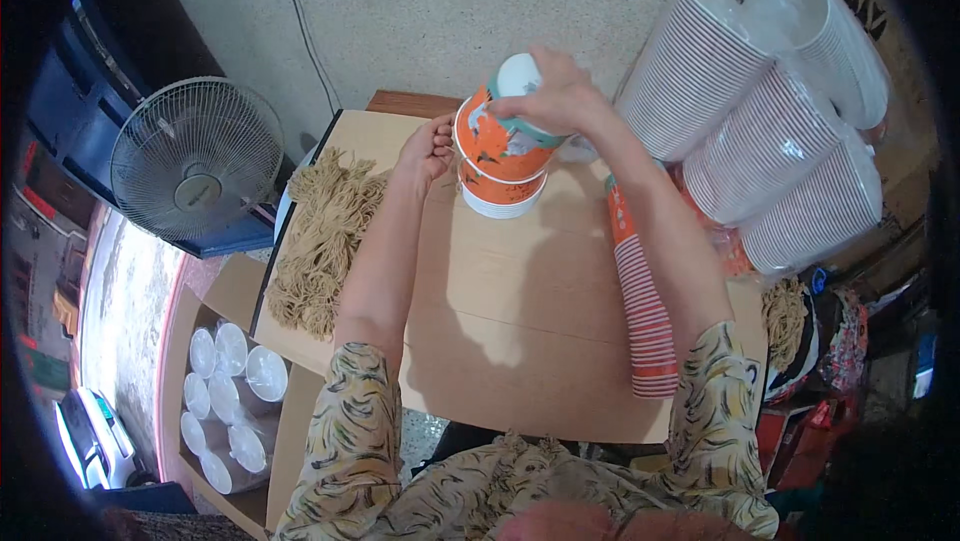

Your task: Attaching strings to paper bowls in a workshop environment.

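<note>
While your right grip [560,96] clasps the tapered orange-and-teal paper-tub stack [497,149] and your left grip [430,152] curls at its rim [505,182], hold unclear, uneven pressure could topple it.

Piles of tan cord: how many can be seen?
2: one pile at the left side of the table; another pile by its right edge, partly covered. More may be hidden.

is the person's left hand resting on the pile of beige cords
No, the left hand is up by the rim of the orange cup, with the beige cords lying off to its left.
</note>
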`<action>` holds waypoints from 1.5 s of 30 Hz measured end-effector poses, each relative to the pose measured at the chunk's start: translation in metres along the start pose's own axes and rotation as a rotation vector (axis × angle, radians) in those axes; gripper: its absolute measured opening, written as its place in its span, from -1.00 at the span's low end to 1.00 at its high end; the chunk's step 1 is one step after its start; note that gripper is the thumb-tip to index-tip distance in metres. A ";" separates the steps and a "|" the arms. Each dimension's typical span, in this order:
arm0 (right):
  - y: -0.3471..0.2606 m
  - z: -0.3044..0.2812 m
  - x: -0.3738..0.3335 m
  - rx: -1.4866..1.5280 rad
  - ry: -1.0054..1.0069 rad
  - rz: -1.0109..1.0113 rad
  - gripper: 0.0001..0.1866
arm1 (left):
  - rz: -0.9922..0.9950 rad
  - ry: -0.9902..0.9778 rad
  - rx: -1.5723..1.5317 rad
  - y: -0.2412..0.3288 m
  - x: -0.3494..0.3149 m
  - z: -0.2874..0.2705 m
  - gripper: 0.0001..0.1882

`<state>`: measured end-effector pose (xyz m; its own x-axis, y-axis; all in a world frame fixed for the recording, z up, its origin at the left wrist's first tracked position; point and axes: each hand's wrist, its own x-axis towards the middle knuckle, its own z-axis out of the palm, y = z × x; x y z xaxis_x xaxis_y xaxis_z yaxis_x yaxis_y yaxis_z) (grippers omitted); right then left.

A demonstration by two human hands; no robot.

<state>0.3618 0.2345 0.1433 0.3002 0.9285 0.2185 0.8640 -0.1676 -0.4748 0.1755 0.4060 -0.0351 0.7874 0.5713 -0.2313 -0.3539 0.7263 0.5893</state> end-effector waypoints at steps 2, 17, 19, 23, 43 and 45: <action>-0.009 0.023 0.001 -0.077 -0.031 0.081 0.29 | 0.082 0.145 -0.128 -0.002 0.010 -0.015 -0.84; -0.019 0.091 -0.029 -0.183 0.177 0.293 0.10 | 0.339 0.260 0.312 -0.169 -0.128 -0.002 -0.80; -0.018 0.089 -0.034 -0.153 0.291 0.223 0.03 | 0.334 0.212 0.419 -0.214 -0.156 0.009 -0.79; -0.001 0.083 -0.111 0.051 0.549 -0.094 -0.39 | 0.268 0.029 0.702 -0.254 -0.229 0.060 -0.81; 0.181 0.011 -0.506 0.120 0.895 0.230 -0.71 | 0.771 -0.213 1.280 -0.405 -0.291 0.172 -0.78; 0.168 0.013 -0.504 0.152 0.914 0.351 -0.81 | 0.783 -0.256 1.278 -0.414 -0.291 0.163 -0.77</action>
<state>0.3507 -0.2572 -0.0573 0.7813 0.2110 0.5875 0.6241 -0.2805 -0.7292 0.1755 -0.1229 -0.0853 0.7255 0.4668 0.5056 -0.1559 -0.6042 0.7814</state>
